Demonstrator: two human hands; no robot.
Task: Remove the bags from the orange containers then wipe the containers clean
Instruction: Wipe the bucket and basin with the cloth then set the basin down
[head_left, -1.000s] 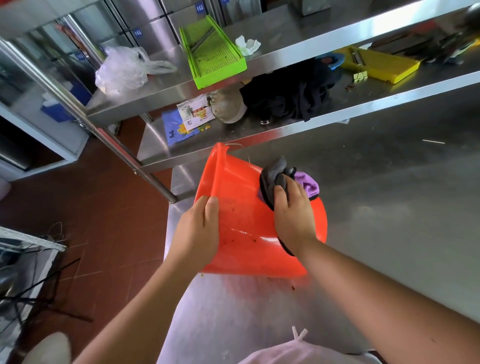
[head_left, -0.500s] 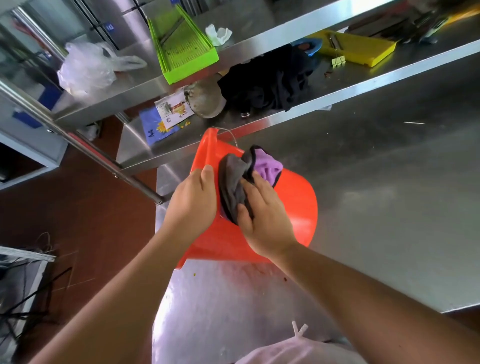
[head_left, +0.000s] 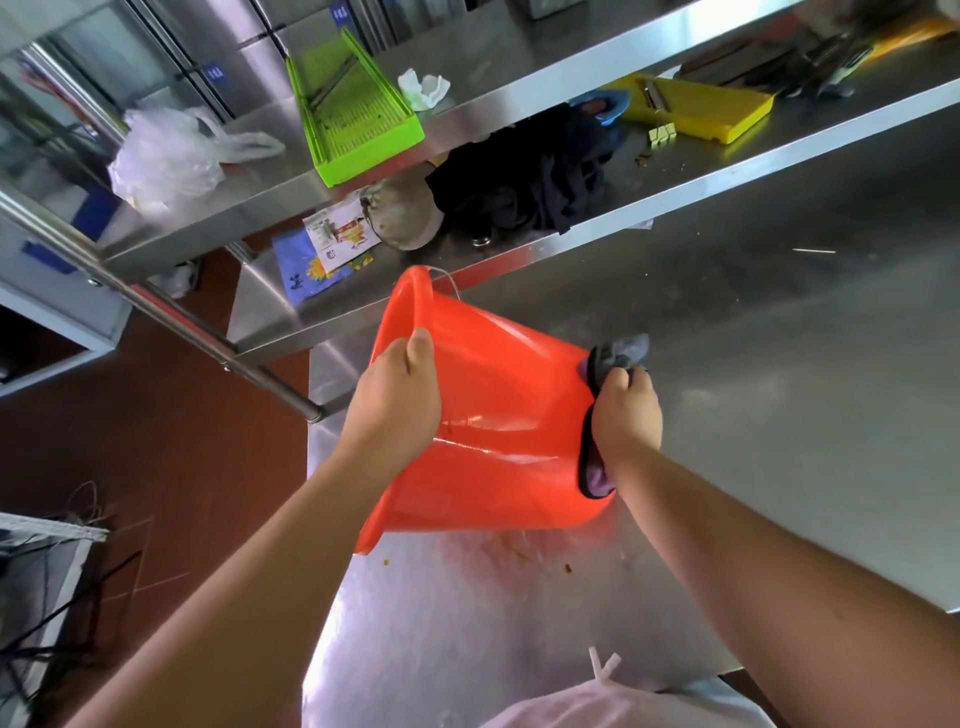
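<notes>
Table (head_left: 779, 389): stainless steel; carries orange bucket (head_left: 498, 426) lying on its side, reddish smear with crumbs (head_left: 519, 558) below it, tied white bag (head_left: 613, 701) at near edge
Lower shelf (head_left: 701, 192): black cloth (head_left: 530, 187), printed leaflets (head_left: 332, 244), yellow slicer (head_left: 696, 106)
Upper shelf (head_left: 519, 67): green slicer (head_left: 353, 109), clear plastic bag (head_left: 166, 156), white crumpled paper (head_left: 423, 88)
Floor (head_left: 156, 441): red-brown tile

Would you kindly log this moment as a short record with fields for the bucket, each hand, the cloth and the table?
bucket: orange bucket tipped on its side on the steel table, rim toward the left
left hand: left hand grips the bucket's rim
right hand: right hand presses a cloth against the bucket's base end
cloth: grey and purple cloth
table: reddish smear and crumbs beside the bucket
</notes>
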